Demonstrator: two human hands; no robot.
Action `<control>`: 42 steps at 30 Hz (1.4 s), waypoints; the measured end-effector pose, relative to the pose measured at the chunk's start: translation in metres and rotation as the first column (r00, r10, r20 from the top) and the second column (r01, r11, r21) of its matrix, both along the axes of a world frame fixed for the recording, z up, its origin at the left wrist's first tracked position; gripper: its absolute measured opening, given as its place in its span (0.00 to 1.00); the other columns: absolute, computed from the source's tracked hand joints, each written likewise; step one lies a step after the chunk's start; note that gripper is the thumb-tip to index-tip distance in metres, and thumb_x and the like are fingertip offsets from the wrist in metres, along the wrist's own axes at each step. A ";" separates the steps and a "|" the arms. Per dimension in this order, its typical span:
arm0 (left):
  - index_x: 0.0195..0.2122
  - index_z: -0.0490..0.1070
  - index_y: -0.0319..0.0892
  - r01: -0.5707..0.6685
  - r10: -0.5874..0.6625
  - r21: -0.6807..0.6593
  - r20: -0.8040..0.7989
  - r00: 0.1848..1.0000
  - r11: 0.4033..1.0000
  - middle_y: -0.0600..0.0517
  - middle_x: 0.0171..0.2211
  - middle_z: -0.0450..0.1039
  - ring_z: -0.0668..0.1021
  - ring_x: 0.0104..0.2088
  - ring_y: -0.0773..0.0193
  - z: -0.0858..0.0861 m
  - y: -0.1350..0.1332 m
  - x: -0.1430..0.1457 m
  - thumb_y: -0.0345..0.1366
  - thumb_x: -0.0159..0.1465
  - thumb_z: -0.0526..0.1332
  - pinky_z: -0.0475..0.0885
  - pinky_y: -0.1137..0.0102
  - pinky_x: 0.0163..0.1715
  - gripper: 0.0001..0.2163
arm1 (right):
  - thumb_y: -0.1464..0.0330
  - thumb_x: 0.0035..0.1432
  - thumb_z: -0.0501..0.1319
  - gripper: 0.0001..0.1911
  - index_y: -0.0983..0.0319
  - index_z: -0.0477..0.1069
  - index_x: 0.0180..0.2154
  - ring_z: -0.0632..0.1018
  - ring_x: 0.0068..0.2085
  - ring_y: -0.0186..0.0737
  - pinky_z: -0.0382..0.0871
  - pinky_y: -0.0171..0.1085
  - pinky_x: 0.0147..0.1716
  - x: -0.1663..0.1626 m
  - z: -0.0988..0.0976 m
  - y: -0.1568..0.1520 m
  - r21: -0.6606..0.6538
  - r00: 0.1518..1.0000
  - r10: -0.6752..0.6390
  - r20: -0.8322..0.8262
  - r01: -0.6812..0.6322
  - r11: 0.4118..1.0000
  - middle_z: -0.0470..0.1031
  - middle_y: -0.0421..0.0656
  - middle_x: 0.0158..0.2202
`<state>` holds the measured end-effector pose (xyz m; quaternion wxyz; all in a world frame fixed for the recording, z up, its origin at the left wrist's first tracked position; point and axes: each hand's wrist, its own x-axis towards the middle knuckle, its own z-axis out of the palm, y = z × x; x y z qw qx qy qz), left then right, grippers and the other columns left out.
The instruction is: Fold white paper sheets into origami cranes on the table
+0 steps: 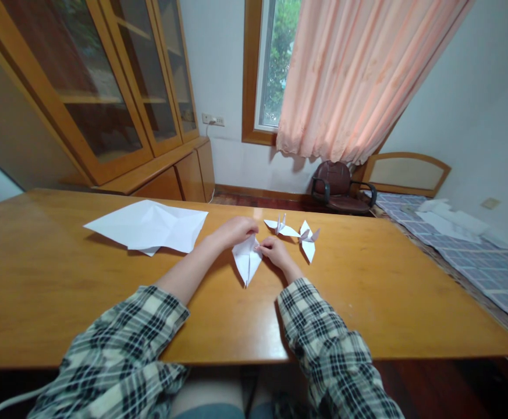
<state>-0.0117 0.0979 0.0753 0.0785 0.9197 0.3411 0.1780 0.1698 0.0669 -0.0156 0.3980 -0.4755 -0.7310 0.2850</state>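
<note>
A white sheet folded into a kite-like shape, a piece of folded paper (pixel 247 263), lies on the table in front of me with its narrow point towards me and a slit down its middle. My left hand (pixel 239 229) is curled over its far edge, fingers closed on the paper. At its right corner my right hand (pixel 273 249) pinches the edge between thumb and finger. Two folded white paper cranes, one crane (pixel 282 227) and another crane (pixel 308 240), rest just beyond and to the right of my right hand.
Creased white paper sheets (pixel 149 224) lie on the wooden table (pixel 219 326) to the left. Behind the table stand a glass-fronted cabinet (pixel 149 157) and a dark red armchair (pixel 336 183). A bed (pixel 446 238) is at the right.
</note>
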 end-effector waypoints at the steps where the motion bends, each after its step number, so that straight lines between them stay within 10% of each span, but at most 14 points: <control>1: 0.33 0.78 0.43 0.001 -0.001 -0.001 0.008 1.000 1.000 0.48 0.34 0.78 0.76 0.35 0.59 -0.001 0.002 0.000 0.27 0.56 0.55 0.67 0.69 0.36 0.12 | 0.67 0.52 0.64 0.09 0.64 0.75 0.23 0.71 0.29 0.35 0.61 0.33 0.31 0.000 0.000 0.000 0.004 1.000 0.003 0.000 -0.003 1.000 0.71 0.41 0.24; 14: 0.34 0.77 0.41 -0.059 0.062 -0.053 0.054 0.997 0.997 0.48 0.35 0.79 0.78 0.37 0.60 -0.003 0.004 0.000 0.26 0.57 0.56 0.70 0.69 0.40 0.10 | 0.69 0.50 0.66 0.07 0.63 0.75 0.22 0.72 0.30 0.36 0.63 0.34 0.32 0.003 -0.003 0.003 0.058 0.998 0.032 0.046 -0.035 0.998 0.72 0.41 0.25; 23: 0.52 0.67 0.40 -0.039 0.169 -0.298 0.422 0.891 0.954 0.47 0.43 0.76 0.77 0.43 0.61 -0.019 -0.013 -0.005 0.34 0.63 0.53 0.72 0.68 0.42 0.17 | 0.68 0.51 0.66 0.08 0.63 0.75 0.22 0.71 0.29 0.35 0.62 0.34 0.31 0.002 -0.001 0.002 0.052 0.999 0.033 0.023 -0.034 0.998 0.71 0.41 0.24; 29: 0.47 0.71 0.40 -0.184 0.308 -0.330 0.375 0.874 0.926 0.48 0.41 0.76 0.76 0.40 0.57 -0.046 -0.025 0.000 0.45 0.52 0.65 0.71 0.66 0.41 0.22 | 0.66 0.53 0.65 0.07 0.63 0.78 0.27 0.73 0.32 0.37 0.64 0.35 0.35 0.004 -0.004 0.002 0.060 0.999 0.030 0.028 -0.031 0.998 0.73 0.43 0.27; 42: 0.26 0.76 0.39 -0.283 0.400 -0.342 0.344 0.849 0.896 0.53 0.22 0.73 0.73 0.26 0.63 -0.060 -0.016 0.004 0.49 0.58 0.57 0.60 0.73 0.23 0.17 | 0.67 0.52 0.66 0.07 0.64 0.76 0.24 0.72 0.30 0.35 0.63 0.34 0.33 0.002 0.000 -0.001 0.056 0.999 0.033 0.035 -0.035 0.998 0.72 0.42 0.26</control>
